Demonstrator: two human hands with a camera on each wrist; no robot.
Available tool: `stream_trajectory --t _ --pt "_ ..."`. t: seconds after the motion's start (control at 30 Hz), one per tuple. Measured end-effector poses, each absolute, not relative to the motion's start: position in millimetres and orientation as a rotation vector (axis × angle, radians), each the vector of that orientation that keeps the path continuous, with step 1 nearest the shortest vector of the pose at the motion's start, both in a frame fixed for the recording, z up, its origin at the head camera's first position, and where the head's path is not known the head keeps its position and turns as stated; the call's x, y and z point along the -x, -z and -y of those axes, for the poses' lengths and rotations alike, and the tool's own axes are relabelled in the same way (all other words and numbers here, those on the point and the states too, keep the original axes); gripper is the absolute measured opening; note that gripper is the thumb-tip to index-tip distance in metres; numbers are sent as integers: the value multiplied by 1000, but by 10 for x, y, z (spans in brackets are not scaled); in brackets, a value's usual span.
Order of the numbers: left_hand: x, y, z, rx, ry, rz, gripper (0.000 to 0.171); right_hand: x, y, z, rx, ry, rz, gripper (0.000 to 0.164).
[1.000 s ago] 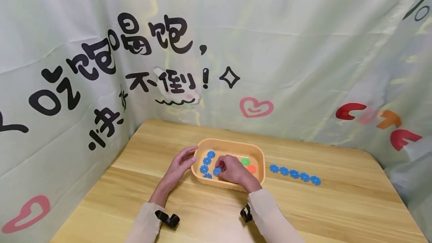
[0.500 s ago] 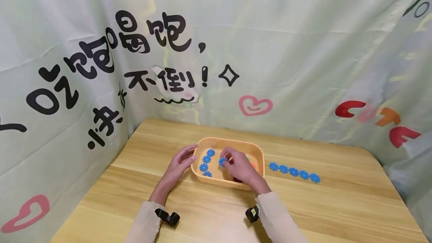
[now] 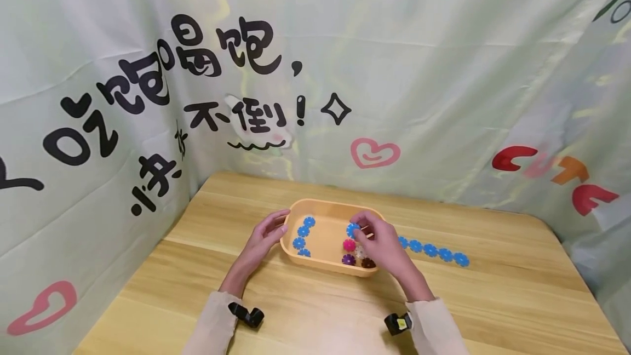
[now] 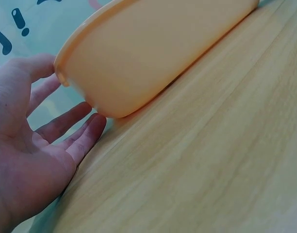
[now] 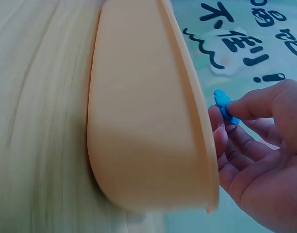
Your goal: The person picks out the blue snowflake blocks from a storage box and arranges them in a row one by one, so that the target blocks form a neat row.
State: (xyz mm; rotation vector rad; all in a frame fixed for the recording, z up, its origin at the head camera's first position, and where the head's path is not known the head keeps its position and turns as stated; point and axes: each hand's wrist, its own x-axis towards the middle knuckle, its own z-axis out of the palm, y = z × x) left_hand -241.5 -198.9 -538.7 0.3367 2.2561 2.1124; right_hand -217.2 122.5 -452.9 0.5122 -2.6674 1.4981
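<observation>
Pinched one blue piece (image 3: pixel 353 230) between thumb and fingertips of the right hand (image 3: pixel 384 239), with the other fingers loosely bent and nothing else visible in grasp. Held that piece over the right-hand end of the orange tray (image 3: pixel 325 226), above rim height, near a pink piece (image 3: pixel 349 245) and a purple piece (image 3: pixel 348 259). Touched the opposite end of the tray with the left hand (image 3: pixel 265 239), relaxed and spread, without closing round anything. Saw a row of blue pieces (image 3: pixel 430 250) on the tabletop (image 3: pixel 315 316), running lengthwise rightward from beside the tray and slightly toward the body. Had the right hand much nearer to the row, partly covering its closest piece; had the left hand well apart, beside four blue pieces (image 3: pixel 299 243) inside the tray. Judged decisive the short way rightward from held piece, past the tray's end wall, to the row's closest end.
</observation>
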Motion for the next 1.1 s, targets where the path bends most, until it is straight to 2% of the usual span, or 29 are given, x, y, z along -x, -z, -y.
stream_trajectory --t 0.43,0.7,1.1 --pt "2426 5391 1991 -360 -2134 -2238 45 2019 4492 -1620 -483 -1466 2565 24" --pt "2426 5408 2001 -346 -2140 -2243 45 1969 4461 -1785 -459 -1397 2564 35" --pt "2432 5388 1991 -330 -2133 -2237 46 1822 4439 -2156 -428 -1300 2494 37"
